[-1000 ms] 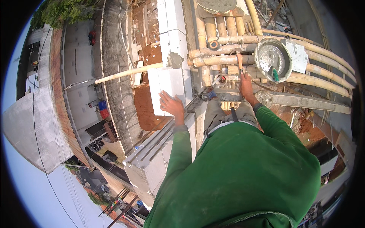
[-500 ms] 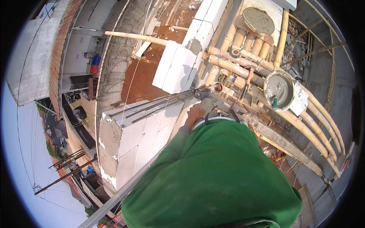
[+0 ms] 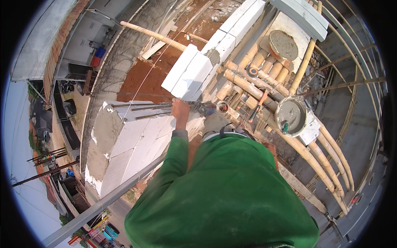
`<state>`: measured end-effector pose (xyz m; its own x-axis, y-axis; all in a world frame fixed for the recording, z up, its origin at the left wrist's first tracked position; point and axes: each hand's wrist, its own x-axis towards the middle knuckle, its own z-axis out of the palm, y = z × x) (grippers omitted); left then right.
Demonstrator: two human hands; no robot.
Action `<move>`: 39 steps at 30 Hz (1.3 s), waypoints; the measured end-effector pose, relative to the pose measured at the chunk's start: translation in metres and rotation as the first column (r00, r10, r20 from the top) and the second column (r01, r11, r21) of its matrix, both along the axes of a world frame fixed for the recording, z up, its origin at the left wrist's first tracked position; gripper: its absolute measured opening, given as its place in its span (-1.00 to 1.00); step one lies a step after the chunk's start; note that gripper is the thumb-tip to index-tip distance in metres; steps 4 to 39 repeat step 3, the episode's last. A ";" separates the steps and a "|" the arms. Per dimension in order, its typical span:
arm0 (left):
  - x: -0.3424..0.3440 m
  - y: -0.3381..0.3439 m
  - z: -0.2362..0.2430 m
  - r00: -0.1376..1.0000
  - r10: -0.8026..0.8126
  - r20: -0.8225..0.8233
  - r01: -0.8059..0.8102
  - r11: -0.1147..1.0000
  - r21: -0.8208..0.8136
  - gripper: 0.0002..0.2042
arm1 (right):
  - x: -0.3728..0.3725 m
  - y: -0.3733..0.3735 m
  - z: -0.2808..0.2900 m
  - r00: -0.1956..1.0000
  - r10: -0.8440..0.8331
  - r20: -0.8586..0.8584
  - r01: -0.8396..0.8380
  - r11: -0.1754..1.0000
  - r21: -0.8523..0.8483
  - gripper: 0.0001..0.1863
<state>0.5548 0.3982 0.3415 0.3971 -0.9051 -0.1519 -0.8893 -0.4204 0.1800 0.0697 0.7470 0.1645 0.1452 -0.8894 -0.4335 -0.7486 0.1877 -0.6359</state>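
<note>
My left hand (image 3: pixel 180 109) is closed over the steel reinforcing bars (image 3: pixel 151 108) that stick out between the white block walls. Its fingers are partly hidden, and the bars run under it. Just beyond it lies the end of a white lightweight block (image 3: pixel 187 74). Of my right hand (image 3: pixel 271 152) only a sliver of skin shows beside my green shirt; its fingers are hidden. An orange-and-black-handled tool (image 3: pixel 260 105) rests on the bamboo poles ahead of me. To the right stands a bucket of wet mortar (image 3: pixel 290 115) with a green-handled tool in it.
Bamboo scaffold poles (image 3: pixel 316 161) curve along the right, over a drop. Farther ahead sits a basin of mortar (image 3: pixel 283 44). A lower block wall (image 3: pixel 136 144) stands at my left, with a metal rail (image 3: pixel 107 202) crossing beside it and a thin string stretched above.
My left hand has moved from beside my waist out to the left and forward onto the steel bars. The view has shifted, and my body leans slightly differently.
</note>
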 end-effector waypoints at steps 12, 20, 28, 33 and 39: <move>0.001 0.003 0.011 1.000 0.001 -0.011 -0.001 0.999 -0.032 -0.70 | 0.003 0.061 0.004 0.959 0.119 -0.256 -0.080 0.984 0.157 -0.41; 0.001 0.003 0.011 1.000 0.001 -0.011 -0.001 0.999 -0.032 -0.70 | 0.003 0.061 0.004 0.959 0.119 -0.256 -0.080 0.984 0.157 -0.41; 0.001 0.003 0.011 1.000 0.001 -0.011 -0.001 0.999 -0.032 -0.70 | 0.003 0.061 0.004 0.959 0.119 -0.256 -0.080 0.984 0.157 -0.41; 0.001 0.003 0.011 1.000 0.001 -0.011 -0.001 0.999 -0.032 -0.70 | 0.003 0.061 0.004 0.959 0.119 -0.256 -0.080 0.984 0.157 -0.41; 0.001 0.003 0.011 1.000 0.001 -0.011 -0.001 0.999 -0.032 -0.70 | 0.003 0.061 0.004 0.959 0.119 -0.256 -0.080 0.984 0.157 -0.41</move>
